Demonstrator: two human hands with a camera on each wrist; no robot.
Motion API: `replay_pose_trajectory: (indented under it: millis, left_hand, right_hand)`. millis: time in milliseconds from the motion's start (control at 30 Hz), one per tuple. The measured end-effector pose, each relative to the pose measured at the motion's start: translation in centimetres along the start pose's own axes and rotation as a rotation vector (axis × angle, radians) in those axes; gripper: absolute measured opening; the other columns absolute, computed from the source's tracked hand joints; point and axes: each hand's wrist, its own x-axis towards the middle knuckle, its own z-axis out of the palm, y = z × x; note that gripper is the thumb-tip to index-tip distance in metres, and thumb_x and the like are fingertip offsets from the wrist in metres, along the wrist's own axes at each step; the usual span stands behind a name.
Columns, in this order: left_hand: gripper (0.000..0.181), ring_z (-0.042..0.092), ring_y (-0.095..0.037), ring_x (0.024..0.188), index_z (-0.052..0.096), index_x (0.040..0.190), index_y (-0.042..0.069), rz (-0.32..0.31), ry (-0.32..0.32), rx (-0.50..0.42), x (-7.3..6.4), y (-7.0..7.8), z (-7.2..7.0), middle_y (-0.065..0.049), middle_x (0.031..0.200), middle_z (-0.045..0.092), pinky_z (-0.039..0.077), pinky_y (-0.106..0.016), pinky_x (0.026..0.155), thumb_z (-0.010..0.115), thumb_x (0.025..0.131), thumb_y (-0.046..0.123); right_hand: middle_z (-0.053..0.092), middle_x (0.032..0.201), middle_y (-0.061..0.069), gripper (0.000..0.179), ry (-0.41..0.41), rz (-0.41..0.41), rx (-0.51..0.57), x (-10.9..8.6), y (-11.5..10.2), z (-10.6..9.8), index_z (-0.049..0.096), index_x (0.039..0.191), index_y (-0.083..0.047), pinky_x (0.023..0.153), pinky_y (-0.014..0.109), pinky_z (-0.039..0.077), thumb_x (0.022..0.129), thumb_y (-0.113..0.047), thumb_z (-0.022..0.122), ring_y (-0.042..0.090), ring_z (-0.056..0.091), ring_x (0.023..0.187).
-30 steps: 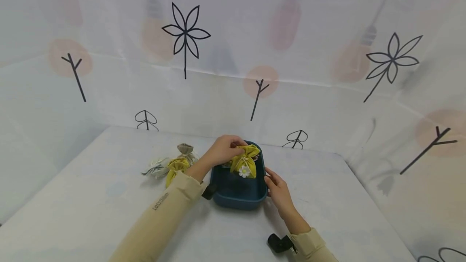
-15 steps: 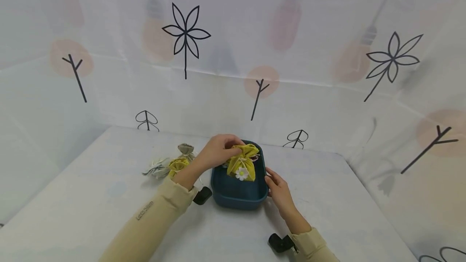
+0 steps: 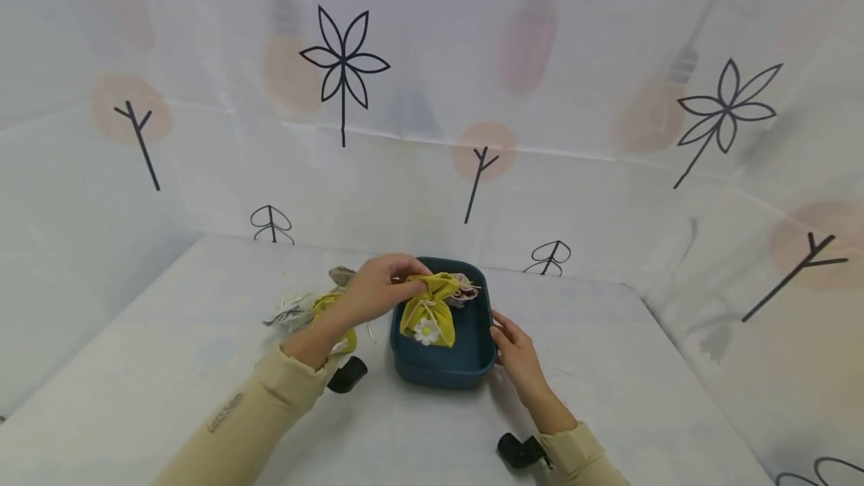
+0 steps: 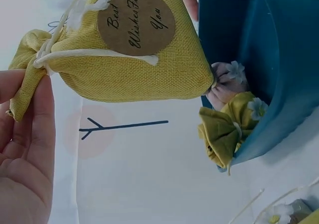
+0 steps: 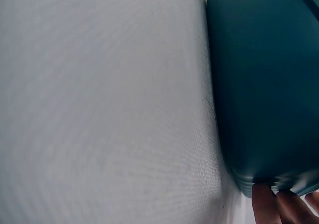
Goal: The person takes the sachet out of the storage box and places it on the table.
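Observation:
By its gathered top, my left hand (image 3: 371,292) pinches a yellow drawstring pouch (image 4: 134,67) with white cord, a white flower and a round "Best Wishes For You" label. The pouch hangs over a dark blue bin (image 3: 442,376). Inside the bin, a pinkish pouch (image 4: 229,87) and another yellow pouch (image 4: 224,129) with a pale flower show in the left wrist view. My right hand (image 3: 516,355) touches the bin's right side from outside, its fingers (image 5: 266,204) against the wall in the right wrist view.
Left of the bin, partly behind my left forearm, lie a pale grey pouch (image 3: 292,313), a taupe pouch (image 3: 341,276) and a yellow pouch (image 3: 346,342). A white cloth with line-drawn plants (image 3: 344,60) hangs behind the white table (image 3: 202,366).
My left hand has moved left and nearer with the yellow pouch, uncovering the pinkish pouch at the back of the bin. My right hand has stayed at the bin's side.

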Motion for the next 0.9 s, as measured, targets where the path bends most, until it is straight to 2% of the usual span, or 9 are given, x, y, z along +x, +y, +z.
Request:
replay_pose_trajectory:
  millis: [233, 400, 600, 900]
  left_hand:
    - [0.013, 0.059, -0.014, 0.086, 0.068, 0.1, 0.009, -0.001, 0.003, -0.008, -1.3, 0.1, -0.9, 0.001, 0.096, 0.063, 0.051, -0.029, 0.076, 0.062, 0.088, 0.011]
    - [0.012, 0.059, -0.014, 0.088, 0.067, 0.1, 0.01, -0.026, 0.024, -0.004, -2.8, 0.0, -1.7, 0.002, 0.097, 0.063, 0.051, -0.028, 0.078, 0.063, 0.088, 0.012]
    - [0.011, 0.06, -0.014, 0.087, 0.067, 0.098, 0.008, -0.007, 0.057, 0.032, -4.8, -0.4, -2.8, 0.0, 0.096, 0.063, 0.052, -0.026, 0.077, 0.063, 0.088, 0.009]
    - [0.012, 0.061, -0.015, 0.091, 0.066, 0.1, 0.01, -0.067, 0.097, 0.037, -8.0, -1.6, -4.4, -0.001, 0.101, 0.062, 0.051, -0.027, 0.079, 0.064, 0.088, 0.01]
  right_hand:
    - [0.047, 0.131, 0.026, 0.042, 0.009, -0.002, -0.001, 0.1, 0.1, 0.1, 0.039, 0.14, -0.002, 0.076, 0.037, 0.052, 0.1, -0.015, 0.043, 0.036, 0.049, 0.115]
    - [0.048, 0.13, 0.026, 0.042, 0.014, 0.004, -0.006, 0.1, -0.1, 0.1, 0.039, 0.139, -0.002, 0.076, 0.038, 0.052, 0.1, -0.015, 0.043, 0.037, 0.049, 0.115]
    - [0.046, 0.131, 0.027, 0.042, -0.002, -0.004, -0.017, 0.0, -0.3, 0.0, 0.039, 0.139, -0.001, 0.077, 0.039, 0.052, 0.1, -0.014, 0.043, 0.038, 0.049, 0.116]
    - [0.045, 0.131, 0.028, 0.042, -0.008, 0.001, -0.034, 0.0, -0.4, -0.2, 0.038, 0.14, 0.0, 0.078, 0.041, 0.052, 0.1, -0.013, 0.043, 0.039, 0.048, 0.117]
